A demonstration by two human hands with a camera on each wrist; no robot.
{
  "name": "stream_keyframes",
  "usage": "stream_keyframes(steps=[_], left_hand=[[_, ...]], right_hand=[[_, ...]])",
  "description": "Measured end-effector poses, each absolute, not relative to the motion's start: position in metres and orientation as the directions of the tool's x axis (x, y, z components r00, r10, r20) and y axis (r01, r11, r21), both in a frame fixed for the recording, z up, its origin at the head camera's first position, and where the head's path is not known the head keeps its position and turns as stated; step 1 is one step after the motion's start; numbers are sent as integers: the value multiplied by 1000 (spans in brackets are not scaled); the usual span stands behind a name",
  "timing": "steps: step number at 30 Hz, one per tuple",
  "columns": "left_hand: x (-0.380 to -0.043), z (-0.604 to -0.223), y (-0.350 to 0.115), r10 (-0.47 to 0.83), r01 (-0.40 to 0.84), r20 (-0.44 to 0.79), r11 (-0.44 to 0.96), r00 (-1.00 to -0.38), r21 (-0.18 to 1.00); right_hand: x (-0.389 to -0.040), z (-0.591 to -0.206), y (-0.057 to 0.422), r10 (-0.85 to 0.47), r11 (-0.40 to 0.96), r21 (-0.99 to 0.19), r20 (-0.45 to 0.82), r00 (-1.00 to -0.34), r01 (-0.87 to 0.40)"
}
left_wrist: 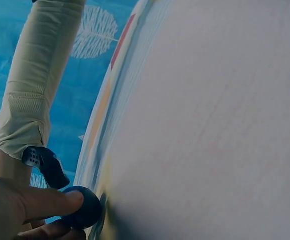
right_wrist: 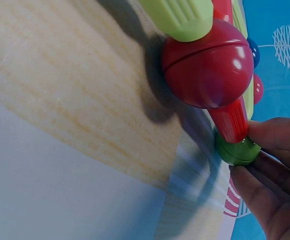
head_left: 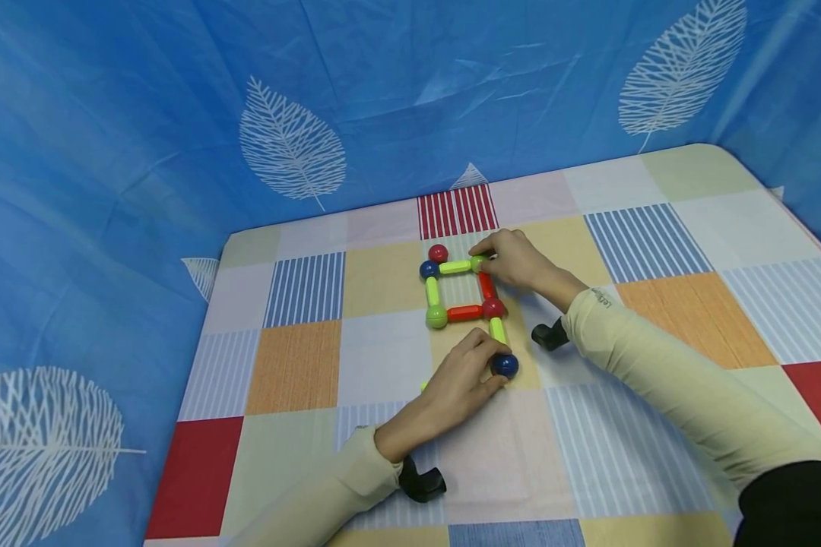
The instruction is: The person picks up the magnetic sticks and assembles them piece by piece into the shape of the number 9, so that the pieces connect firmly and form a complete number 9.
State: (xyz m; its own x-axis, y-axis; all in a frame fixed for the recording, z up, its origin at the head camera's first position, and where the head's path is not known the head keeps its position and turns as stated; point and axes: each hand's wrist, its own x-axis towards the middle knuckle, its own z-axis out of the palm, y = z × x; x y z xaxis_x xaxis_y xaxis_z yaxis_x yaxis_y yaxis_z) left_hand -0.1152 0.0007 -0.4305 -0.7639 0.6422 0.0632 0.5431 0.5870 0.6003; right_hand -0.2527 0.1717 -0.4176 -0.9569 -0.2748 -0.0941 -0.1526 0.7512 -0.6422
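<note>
A square of magnetic rods and balls lies on the cloth, with two yellow-green rods [head_left: 454, 267] and two red rods [head_left: 465, 313] as sides. Its corners are a blue ball [head_left: 429, 270], two green balls [head_left: 436, 316] and a red ball [head_left: 493, 308]. Another yellow-green rod [head_left: 497, 330] runs from the red ball towards a second blue ball [head_left: 505, 366]. My left hand [head_left: 460, 384] pinches that blue ball between thumb and fingers. At the far right corner, my right hand [head_left: 520, 260] pinches the green ball [right_wrist: 238, 151], where a red rod [right_wrist: 229, 120] meets it.
A loose-looking red ball [head_left: 438, 253] sits against the far left blue ball. Beside my left hand a yellow-green piece [head_left: 423, 386] shows, mostly hidden. Patchwork cloth [head_left: 294, 368] covers the table, and a blue leaf-patterned curtain [head_left: 397, 91] hangs behind it.
</note>
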Motion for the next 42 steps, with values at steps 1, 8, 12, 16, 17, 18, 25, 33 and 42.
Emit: stream_keyframes(steps=[1,8,12,16,17,18,25,33,42], left_hand=[[-115,-431,1,646,547,66,582,-760,601],[-117,-433,0,649,540,64,568,-758,622],[-116,-424,-9,666,544,49,562,-745,623],[-118,-411,-35,705,578,50,536,-707,616],[-118,-409,-42,712,582,48,532,-701,614],[-118,-407,-50,716,582,39,534,-697,613],[-107,-411,-79,741,623,-79,613,-667,486],[-104,-420,-79,751,676,-17,604,-660,422],[-109,-426,-75,732,668,12,614,-681,420]], right_hand=[[-253,-418,172,-276,751,-642,-94,-956,-154],[-253,-419,173,-275,751,-643,-92,-957,-154],[-254,-417,172,-282,748,-644,-91,-955,-160],[-255,-416,170,-288,746,-646,-93,-953,-162],[-255,-416,170,-285,747,-645,-96,-954,-159],[-256,-416,171,-282,748,-646,-100,-954,-153],[-255,-416,173,-276,742,-657,-121,-953,-131],[-254,-418,173,-272,739,-662,-125,-954,-123],[-254,-416,171,-276,733,-668,-118,-954,-130]])
